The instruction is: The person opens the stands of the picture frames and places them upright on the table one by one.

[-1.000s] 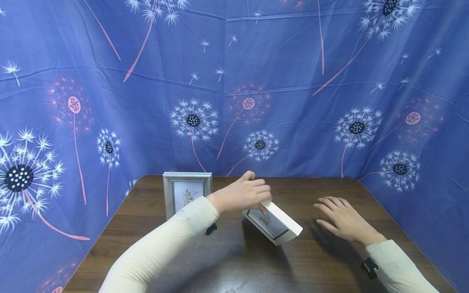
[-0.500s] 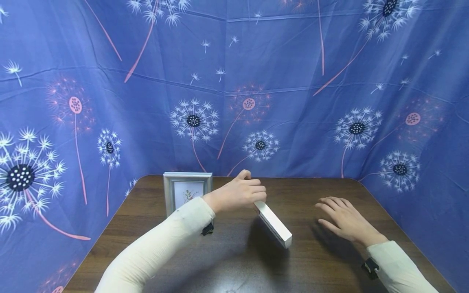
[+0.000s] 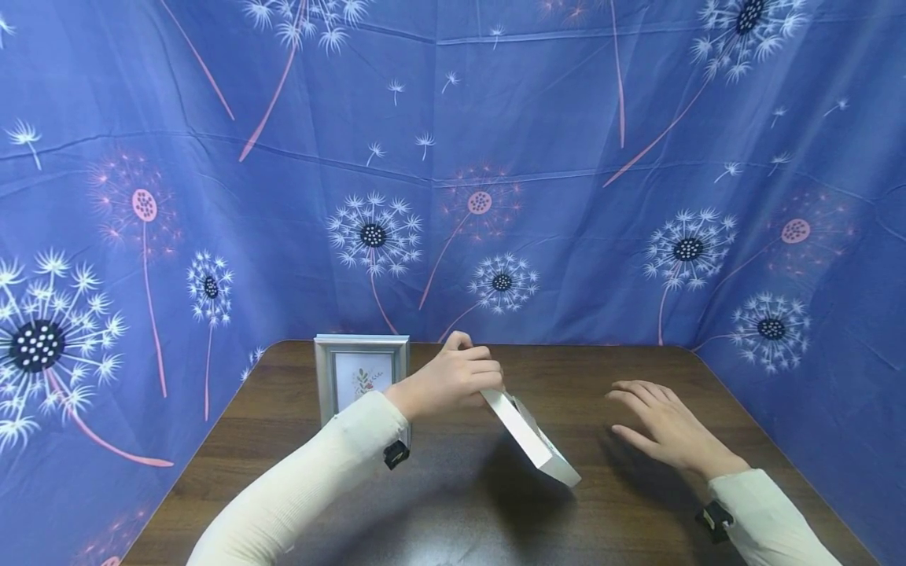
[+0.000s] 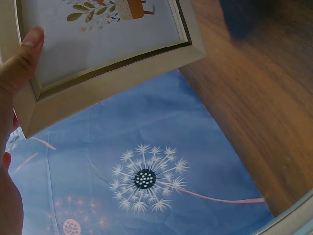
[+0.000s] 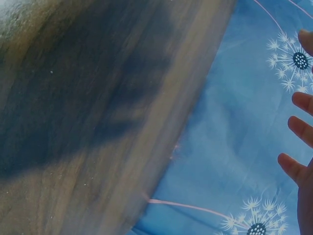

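My left hand (image 3: 453, 383) grips one end of a picture frame (image 3: 527, 436), which tilts down to the right over the table. In the left wrist view the thumb (image 4: 24, 58) presses on the front of this picture frame (image 4: 122, 78), across its pale border, and a botanical print shows behind the glass. From the head its white edge is toward me and the picture is turned away. My right hand (image 3: 672, 432) hovers over the right side of the table with fingers loosely spread, holding nothing; its fingertips (image 5: 301, 129) show in the right wrist view.
A second picture frame (image 3: 325, 385), silver-grey with a plant print, stands upright at the back left, partly behind my left forearm. The brown wooden table (image 3: 602, 527) ends at a blue dandelion-print cloth (image 3: 566, 118) at the back and sides.
The held picture frame has turned about its long axis, so its picture no longer faces my head. My left hand has shifted slightly left. The right hand stays nearly still.
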